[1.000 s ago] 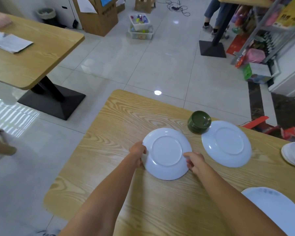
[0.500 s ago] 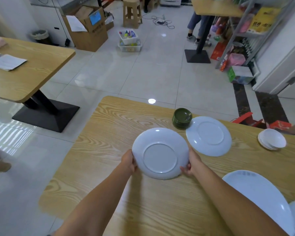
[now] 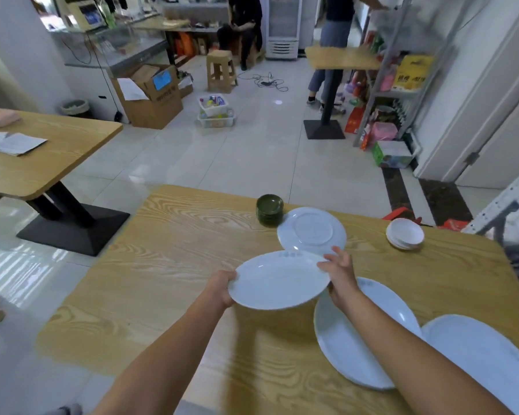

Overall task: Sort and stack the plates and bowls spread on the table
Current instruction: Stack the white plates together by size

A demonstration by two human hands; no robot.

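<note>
I hold a white plate (image 3: 277, 281) face up above the wooden table (image 3: 174, 253). My left hand (image 3: 222, 287) grips its left rim and my right hand (image 3: 339, 272) grips its right rim. Behind it another white plate (image 3: 312, 230) lies upside down on the table. A stack of dark green bowls (image 3: 269, 209) stands at the far edge. A stack of small white bowls (image 3: 405, 234) sits at the far right. Two large white plates (image 3: 351, 342) (image 3: 480, 357) lie face up at the near right, my right forearm crossing the nearer one.
The table's far and left edges drop to a tiled floor. Another wooden table (image 3: 51, 151) with papers stands to the left. A third table (image 3: 339, 59), shelves, boxes, a stool and two people are farther back.
I lifted the plate off the table, turned it from upside down to face up, and carried it to the right. The view tilted up, bringing the near right plates in.
</note>
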